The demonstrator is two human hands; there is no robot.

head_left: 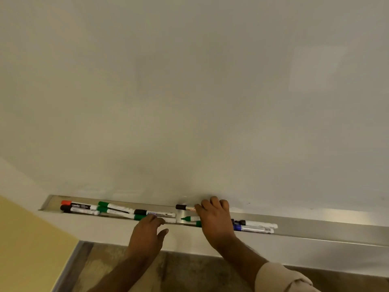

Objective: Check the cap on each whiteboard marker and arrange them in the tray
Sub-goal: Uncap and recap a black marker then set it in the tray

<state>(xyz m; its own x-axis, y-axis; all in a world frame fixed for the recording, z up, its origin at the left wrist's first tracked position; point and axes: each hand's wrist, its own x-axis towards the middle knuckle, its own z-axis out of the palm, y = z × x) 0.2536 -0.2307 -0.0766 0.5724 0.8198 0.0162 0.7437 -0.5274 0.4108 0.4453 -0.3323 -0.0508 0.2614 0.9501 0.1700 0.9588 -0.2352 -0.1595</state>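
Observation:
A long metal tray (315, 223) runs under the whiteboard. At its left end lie a red-capped marker (76, 204) and a black-capped marker (79, 210), then green markers (114, 206) and another black-capped one (154, 213). My left hand (147, 231) rests its fingertips on this group, thumb apart. My right hand (213, 221) lies over the tray's middle, fingers curled on a black-capped marker (182, 207) by the board. An uncapped green marker (189, 218) lies just left of that hand, and a green end (198, 224) shows under it. A black marker (257, 224) and a blue marker (253, 229) lie to the right.
The whiteboard (189, 91) fills the upper view and is blank. A yellow wall (25, 239) stands at the left. A brownish floor (179, 275) shows below the tray. The tray's right stretch beyond the blue marker holds nothing.

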